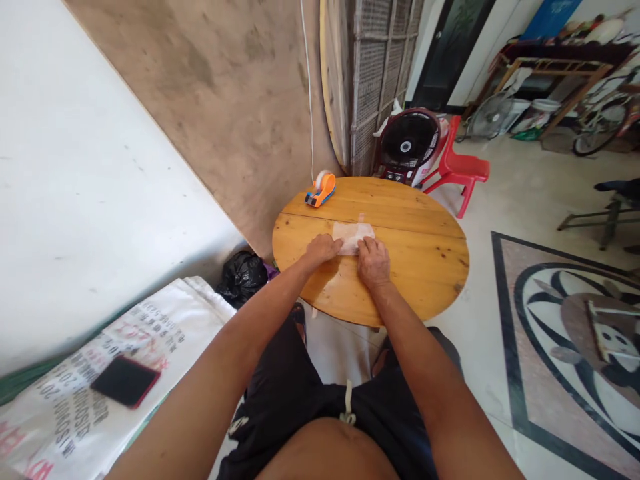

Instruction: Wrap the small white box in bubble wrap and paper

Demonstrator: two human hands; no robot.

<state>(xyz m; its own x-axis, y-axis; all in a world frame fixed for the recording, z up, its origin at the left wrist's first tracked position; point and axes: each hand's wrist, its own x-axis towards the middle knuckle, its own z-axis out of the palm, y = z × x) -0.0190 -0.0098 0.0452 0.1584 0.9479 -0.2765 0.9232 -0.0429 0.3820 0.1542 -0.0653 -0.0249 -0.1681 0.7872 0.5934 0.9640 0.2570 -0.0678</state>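
A thin, whitish, partly see-through sheet (346, 231) lies flat on the round wooden table (415, 213). At its left edge is my left hand (323, 249), fingers curled and thumb against the sheet. My right hand (375, 261) has its fingers bunched together on the sheet's lower right part. Whether the fingertips pinch the sheet or only press on it is hard to see. A small strip (361, 218) that looks like tape sticks out from the far edge. Beyond my left hand, an orange and blue tape dispenser (323, 189) with a roll in it stands near the table's far left edge.
Behind the table are a dark red fan (409, 143) and a red plastic chair (460, 163). A wooden board (215, 87) leans on the wall. To my left, a phone (126, 381) rests on printed white sacks (170, 313), near a black plastic bag (243, 275).
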